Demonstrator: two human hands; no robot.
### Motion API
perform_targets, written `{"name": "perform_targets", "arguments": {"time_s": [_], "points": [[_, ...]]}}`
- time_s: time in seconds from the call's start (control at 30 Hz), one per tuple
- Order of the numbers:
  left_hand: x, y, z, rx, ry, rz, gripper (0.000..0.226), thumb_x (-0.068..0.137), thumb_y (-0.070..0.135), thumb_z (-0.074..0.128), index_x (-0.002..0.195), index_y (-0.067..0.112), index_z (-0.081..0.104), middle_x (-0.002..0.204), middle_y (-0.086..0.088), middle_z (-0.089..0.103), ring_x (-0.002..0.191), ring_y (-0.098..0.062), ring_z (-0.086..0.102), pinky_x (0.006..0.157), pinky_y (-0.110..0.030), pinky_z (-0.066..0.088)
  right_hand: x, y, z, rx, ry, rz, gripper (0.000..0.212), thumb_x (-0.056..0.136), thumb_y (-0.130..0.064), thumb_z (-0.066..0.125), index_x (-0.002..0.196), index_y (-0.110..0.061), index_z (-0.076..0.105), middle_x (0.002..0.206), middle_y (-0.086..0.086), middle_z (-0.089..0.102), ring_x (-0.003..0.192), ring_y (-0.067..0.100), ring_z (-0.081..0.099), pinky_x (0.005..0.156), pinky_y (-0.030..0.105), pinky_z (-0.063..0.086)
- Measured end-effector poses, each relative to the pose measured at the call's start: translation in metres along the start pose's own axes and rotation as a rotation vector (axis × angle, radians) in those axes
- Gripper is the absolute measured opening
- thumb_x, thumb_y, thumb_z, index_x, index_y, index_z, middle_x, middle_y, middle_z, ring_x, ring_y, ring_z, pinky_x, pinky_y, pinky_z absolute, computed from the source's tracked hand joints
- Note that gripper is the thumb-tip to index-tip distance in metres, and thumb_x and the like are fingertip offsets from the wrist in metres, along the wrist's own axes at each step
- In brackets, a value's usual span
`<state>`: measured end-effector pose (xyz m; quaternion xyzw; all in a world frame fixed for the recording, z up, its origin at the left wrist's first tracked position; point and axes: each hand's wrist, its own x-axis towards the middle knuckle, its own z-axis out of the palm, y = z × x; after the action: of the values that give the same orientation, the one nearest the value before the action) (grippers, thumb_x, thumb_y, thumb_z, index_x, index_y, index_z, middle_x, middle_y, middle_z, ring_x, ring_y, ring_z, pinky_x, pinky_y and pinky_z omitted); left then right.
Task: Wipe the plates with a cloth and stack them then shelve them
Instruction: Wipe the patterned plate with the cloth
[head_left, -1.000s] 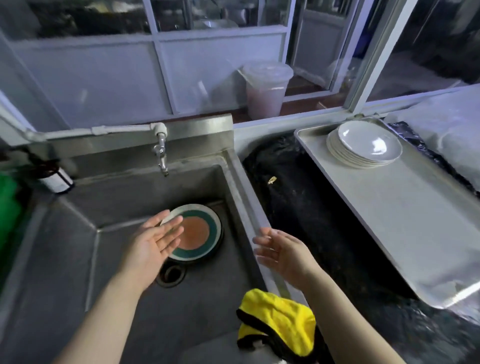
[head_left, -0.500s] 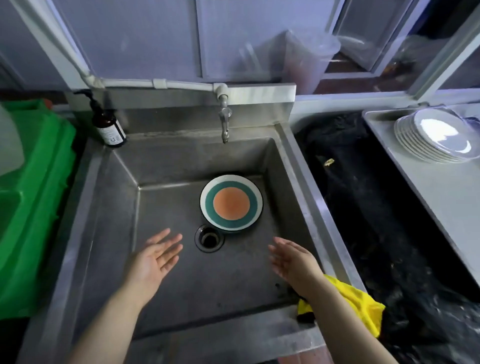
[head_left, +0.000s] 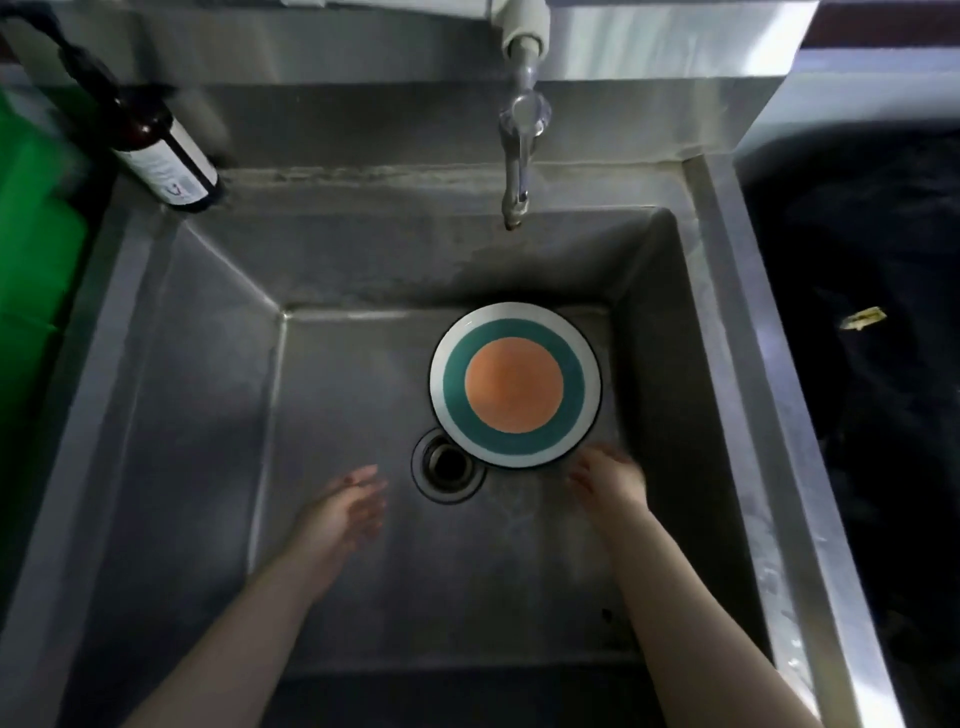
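A round plate with a white rim, a teal ring and an orange centre lies flat on the floor of the steel sink, toward its back right. Both my arms reach down into the basin. My left hand is open with fingers apart, left of the drain and apart from the plate. My right hand is open just below the plate's near right edge, almost touching it. Neither hand holds anything. The cloth and the stacked white plates are out of view.
A tap hangs over the back of the sink, above the plate. A dark pump bottle stands at the back left corner. A green crate sits to the left. Black plastic sheeting covers the counter to the right.
My head has leaned in over the sink, so the yellow cloth and the white plate stack have left the view. Both hands have dropped deeper into the basin; the right hand has neared the plate.
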<state>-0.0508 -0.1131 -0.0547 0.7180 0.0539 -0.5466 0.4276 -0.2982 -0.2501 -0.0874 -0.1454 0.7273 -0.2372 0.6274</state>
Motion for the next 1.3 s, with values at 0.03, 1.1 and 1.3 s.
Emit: {"name": "perform_targets", "arguments": {"time_s": [0.03, 1.1, 1.3], "points": [[0.009, -0.001, 0.009, 0.006, 0.011, -0.017, 0.021, 0.098, 0.003, 0.045, 0.107, 0.016, 0.059, 0.095, -0.004, 0.064, 0.079, -0.018, 0.058, 0.067, -0.029, 0.041, 0.012, -0.002, 0.005, -0.013, 0.019, -0.025, 0.003, 0.091, -0.008, 0.057, 0.092, -0.011, 0.057, 0.075, 0.01, 0.056, 0.059, 0.017, 0.057, 0.055, 0.028, 0.046], [0.132, 0.011, 0.077, 0.697, -0.081, 0.184, 0.015, 0.088, 0.009, 0.048, 0.093, 0.021, 0.055, 0.097, -0.008, 0.067, 0.079, -0.025, 0.071, 0.062, -0.038, 0.062, 0.081, -0.012, 0.03, -0.411, 0.295, -0.45, 0.034, 0.092, -0.008, 0.046, 0.115, -0.02, 0.067, 0.121, 0.011, 0.058, 0.097, 0.025, 0.058, 0.086, 0.031, 0.043], [0.096, 0.002, 0.045, 0.558, 0.059, 0.303, 0.018, 0.093, 0.011, 0.051, 0.086, 0.027, 0.05, 0.098, -0.007, 0.064, 0.085, -0.025, 0.069, 0.065, -0.044, 0.062, 0.024, -0.006, 0.027, -0.253, 0.292, -0.444, 0.04, 0.085, -0.008, 0.055, 0.122, -0.022, 0.066, 0.1, 0.001, 0.071, 0.086, 0.016, 0.063, 0.071, 0.023, 0.044]]}}
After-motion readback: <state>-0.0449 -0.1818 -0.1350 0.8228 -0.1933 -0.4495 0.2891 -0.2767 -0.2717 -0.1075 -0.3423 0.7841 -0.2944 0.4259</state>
